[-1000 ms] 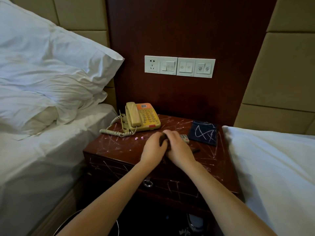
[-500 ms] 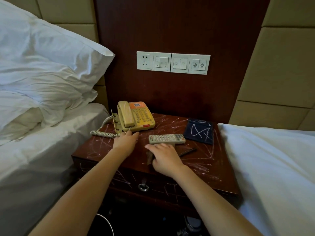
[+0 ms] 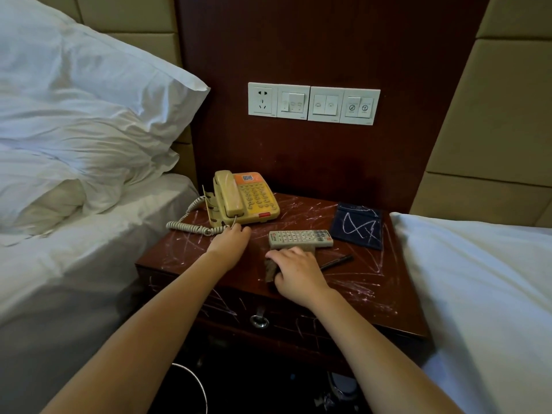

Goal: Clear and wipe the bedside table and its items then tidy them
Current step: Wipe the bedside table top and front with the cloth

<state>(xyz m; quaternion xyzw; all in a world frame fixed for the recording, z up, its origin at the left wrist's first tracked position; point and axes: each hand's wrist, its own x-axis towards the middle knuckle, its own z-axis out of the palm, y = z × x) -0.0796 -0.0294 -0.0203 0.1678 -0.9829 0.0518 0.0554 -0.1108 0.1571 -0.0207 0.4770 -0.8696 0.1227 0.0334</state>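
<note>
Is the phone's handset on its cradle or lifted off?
On its cradle: the handset lies along the left side of the phone, coiled cord slack on the table. Neither hand holds it; the right hand grips a cloth.

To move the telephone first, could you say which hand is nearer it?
Left. The left hand is at the front of the telephone; the right hand grips a cloth by the remote.

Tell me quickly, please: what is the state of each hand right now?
Left hand: in front of the telephone, fingers hidden; cannot be told.
Right hand: closed on the brown cloth, on the bedside table.
</note>
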